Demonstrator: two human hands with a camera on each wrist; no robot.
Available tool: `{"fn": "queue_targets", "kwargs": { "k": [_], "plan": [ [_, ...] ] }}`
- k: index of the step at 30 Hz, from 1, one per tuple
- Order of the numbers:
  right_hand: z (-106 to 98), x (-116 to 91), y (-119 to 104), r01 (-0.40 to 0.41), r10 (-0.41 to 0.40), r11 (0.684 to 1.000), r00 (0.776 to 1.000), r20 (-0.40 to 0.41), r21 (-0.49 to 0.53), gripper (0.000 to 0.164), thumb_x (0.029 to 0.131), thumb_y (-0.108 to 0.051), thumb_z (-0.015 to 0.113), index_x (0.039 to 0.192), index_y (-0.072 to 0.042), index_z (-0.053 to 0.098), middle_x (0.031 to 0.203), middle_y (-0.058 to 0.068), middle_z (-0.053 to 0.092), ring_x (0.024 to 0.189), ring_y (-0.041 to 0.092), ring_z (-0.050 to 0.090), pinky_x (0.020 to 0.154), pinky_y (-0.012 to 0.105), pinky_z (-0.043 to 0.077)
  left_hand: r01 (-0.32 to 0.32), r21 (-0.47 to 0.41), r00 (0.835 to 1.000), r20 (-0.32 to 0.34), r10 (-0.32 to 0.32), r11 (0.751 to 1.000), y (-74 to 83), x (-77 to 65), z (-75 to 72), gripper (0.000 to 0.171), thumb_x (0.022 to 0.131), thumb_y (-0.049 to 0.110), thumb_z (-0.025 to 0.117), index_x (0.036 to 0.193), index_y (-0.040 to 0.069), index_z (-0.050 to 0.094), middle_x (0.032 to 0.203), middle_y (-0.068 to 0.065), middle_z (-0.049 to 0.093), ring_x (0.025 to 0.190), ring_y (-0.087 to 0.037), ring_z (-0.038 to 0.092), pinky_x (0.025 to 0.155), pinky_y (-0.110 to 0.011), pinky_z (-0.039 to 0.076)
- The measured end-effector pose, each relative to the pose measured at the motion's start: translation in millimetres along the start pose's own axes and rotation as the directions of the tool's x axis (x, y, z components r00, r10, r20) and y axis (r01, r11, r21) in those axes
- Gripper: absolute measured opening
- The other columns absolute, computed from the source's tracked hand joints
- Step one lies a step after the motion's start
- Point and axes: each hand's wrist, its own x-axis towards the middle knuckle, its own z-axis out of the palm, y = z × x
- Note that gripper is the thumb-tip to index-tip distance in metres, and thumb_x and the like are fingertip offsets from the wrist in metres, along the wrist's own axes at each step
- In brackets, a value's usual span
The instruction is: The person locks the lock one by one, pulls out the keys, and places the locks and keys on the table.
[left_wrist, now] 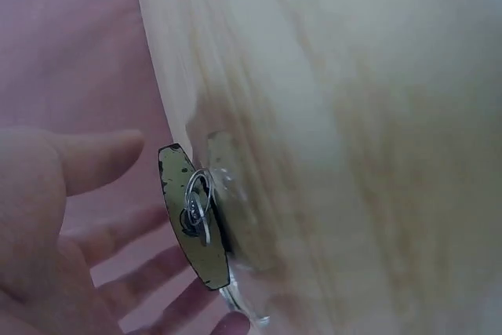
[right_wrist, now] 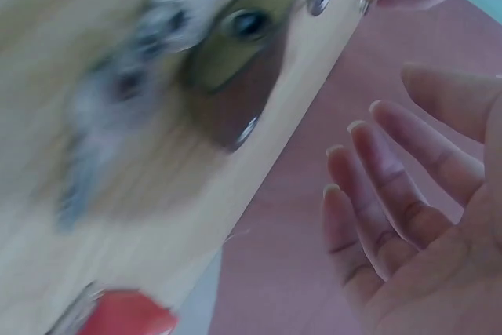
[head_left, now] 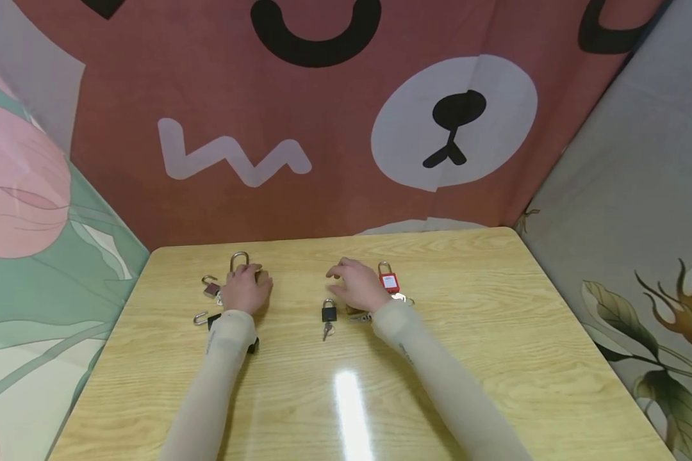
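Note:
My left hand (head_left: 245, 290) is over a padlock (head_left: 239, 257) near the far left of the table, its steel shackle showing past the fingertips. In the left wrist view, the padlock's scuffed gold-coloured base (left_wrist: 208, 264) has a key and ring (left_wrist: 200, 194) in it; the loosely spread fingers reach behind it and the thumb stands apart. My right hand (head_left: 357, 285) hovers with relaxed fingers, holding nothing. Below it lies a gold-coloured padlock (right_wrist: 235, 60) with keys (right_wrist: 118, 107), blurred in the right wrist view. A black padlock (head_left: 329, 314) with a key lies between the hands.
A red padlock (head_left: 389, 282) lies right of my right hand. By my left wrist are a brown padlock (head_left: 211, 289) and a black padlock (head_left: 214, 320), both with shackles open. The wooden table (head_left: 300, 397) meets a printed cloth (head_left: 219, 205) at its far edge.

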Motion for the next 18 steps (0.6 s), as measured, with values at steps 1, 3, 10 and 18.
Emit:
{"fn": "queue_targets", "kwargs": {
  "k": [1, 3, 10, 18],
  "plan": [
    [1, 4, -3, 0.004, -0.004, 1.0, 1.0, 0.01, -0.001, 0.027, 0.098, -0.026, 0.074, 0.122, -0.013, 0.074, 0.112, 0.005, 0.068, 0.1, 0.021, 0.065, 0.085, 0.039, 0.057, 0.004, 0.012, 1.0, 0.012, -0.004, 1.0, 0.0, 0.9, -0.2, 0.053, 0.103, 0.041, 0.058, 0.148, 0.014, 0.054, 0.153, -0.023, 0.048, 0.134, -0.051, 0.046, 0.101, -0.072, 0.043],
    [2, 10, -10, 0.01, -0.01, 1.0, 1.0, 0.027, 0.0, 0.027, 0.098, -0.027, 0.073, 0.122, -0.014, 0.075, 0.114, 0.004, 0.069, 0.101, 0.021, 0.065, 0.086, 0.04, 0.057, -0.001, 0.038, 1.0, 0.023, 0.0, 0.999, -0.1, 2.6, -0.1, 0.053, 0.101, 0.041, 0.061, 0.147, 0.015, 0.056, 0.152, -0.024, 0.049, 0.132, -0.053, 0.047, 0.099, -0.071, 0.045],
    [3, 17, -23, 0.02, -0.019, 1.0, 0.997, 0.069, -0.009, 0.029, 0.1, -0.029, 0.071, 0.125, -0.015, 0.074, 0.116, 0.003, 0.067, 0.102, 0.02, 0.064, 0.086, 0.039, 0.057, -0.056, 0.057, 0.998, -0.015, 0.057, 0.997, 1.0, 6.1, 1.3, 0.045, 0.094, 0.025, 0.069, 0.135, 0.007, 0.064, 0.135, -0.027, 0.061, 0.117, -0.059, 0.055, 0.09, -0.069, 0.052],
    [-1, 13, -23, 0.011, -0.01, 1.0, 0.997, 0.072, -0.002, 0.029, 0.099, -0.028, 0.072, 0.125, -0.014, 0.074, 0.117, 0.003, 0.067, 0.103, 0.021, 0.064, 0.086, 0.039, 0.057, -0.109, 0.017, 0.992, -0.054, 0.11, 0.994, 1.2, 2.1, -0.9, 0.048, 0.082, 0.029, 0.082, 0.122, 0.004, 0.072, 0.114, -0.021, 0.074, 0.101, -0.046, 0.067, 0.091, -0.059, 0.054]
  ]
}}
